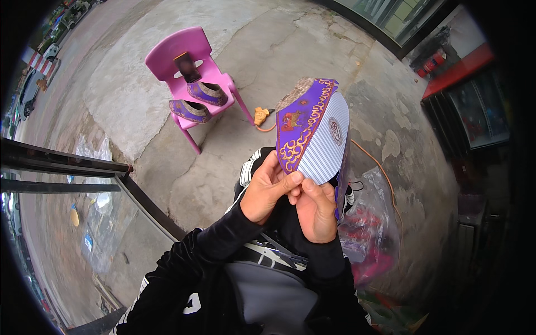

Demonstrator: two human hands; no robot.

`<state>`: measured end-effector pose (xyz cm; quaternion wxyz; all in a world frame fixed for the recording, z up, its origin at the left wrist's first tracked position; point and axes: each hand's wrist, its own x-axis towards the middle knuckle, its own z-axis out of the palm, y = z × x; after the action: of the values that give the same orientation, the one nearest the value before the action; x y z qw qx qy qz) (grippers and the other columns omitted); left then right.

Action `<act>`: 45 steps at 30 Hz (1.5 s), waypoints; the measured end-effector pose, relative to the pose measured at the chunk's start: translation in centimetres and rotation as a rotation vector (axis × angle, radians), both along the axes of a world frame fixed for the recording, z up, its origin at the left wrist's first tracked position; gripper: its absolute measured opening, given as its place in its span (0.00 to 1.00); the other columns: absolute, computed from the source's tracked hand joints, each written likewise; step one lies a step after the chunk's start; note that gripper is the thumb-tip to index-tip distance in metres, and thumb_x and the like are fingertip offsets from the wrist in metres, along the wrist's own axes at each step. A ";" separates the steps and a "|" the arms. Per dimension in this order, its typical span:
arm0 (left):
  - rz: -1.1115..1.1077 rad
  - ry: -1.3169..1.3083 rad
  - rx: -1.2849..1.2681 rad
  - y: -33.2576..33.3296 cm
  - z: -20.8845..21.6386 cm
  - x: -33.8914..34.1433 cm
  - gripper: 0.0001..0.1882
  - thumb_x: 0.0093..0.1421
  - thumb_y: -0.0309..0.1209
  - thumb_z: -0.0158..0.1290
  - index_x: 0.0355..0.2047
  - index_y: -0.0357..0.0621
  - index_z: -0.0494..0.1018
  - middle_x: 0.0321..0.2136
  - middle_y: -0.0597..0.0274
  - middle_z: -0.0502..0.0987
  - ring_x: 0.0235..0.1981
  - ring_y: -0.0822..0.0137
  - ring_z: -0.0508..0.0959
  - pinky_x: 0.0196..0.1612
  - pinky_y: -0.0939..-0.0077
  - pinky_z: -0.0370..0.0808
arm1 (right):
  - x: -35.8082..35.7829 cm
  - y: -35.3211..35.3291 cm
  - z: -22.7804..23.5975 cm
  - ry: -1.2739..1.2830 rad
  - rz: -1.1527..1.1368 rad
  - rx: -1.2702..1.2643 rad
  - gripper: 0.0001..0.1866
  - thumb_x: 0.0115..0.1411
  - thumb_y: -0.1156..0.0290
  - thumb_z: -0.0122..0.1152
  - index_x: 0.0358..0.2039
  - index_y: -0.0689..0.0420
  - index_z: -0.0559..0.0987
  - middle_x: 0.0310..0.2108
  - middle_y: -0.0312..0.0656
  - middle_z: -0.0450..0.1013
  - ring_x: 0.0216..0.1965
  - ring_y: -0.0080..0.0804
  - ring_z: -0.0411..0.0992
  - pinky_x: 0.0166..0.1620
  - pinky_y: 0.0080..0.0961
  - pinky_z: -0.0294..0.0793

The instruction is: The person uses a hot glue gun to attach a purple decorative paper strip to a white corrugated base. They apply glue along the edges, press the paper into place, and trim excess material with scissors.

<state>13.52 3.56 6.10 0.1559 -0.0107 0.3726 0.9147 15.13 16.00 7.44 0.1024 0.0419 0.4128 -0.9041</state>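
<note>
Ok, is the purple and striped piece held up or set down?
Held up: the left hand and right hand both grip the piece at its near end.

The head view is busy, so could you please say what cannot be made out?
All in the head view:
- Left hand and right hand: their grip from behind, hidden by the purple striped piece.
- The piece's far side: turned away from the camera.
- Clear plastic bag: contents, obscured by crumpled folds.
- Red-topped cabinet: right side, lost in the dark rim.
</note>
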 end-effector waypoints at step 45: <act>-0.521 0.420 -0.762 -7.6 7.4 0.7 0.10 0.67 0.34 0.50 0.34 0.39 0.68 0.26 0.68 0.70 0.29 0.78 0.69 0.33 0.82 0.67 | 2.3 2.8 1.1 0.200 0.585 0.570 0.21 0.62 0.70 0.60 0.54 0.62 0.69 0.44 0.39 0.72 0.46 0.23 0.70 0.49 0.23 0.70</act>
<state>14.19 -4.01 13.51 0.2856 0.2105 0.6936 0.6269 17.43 18.82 8.53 0.2983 -0.1385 0.6487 -0.6863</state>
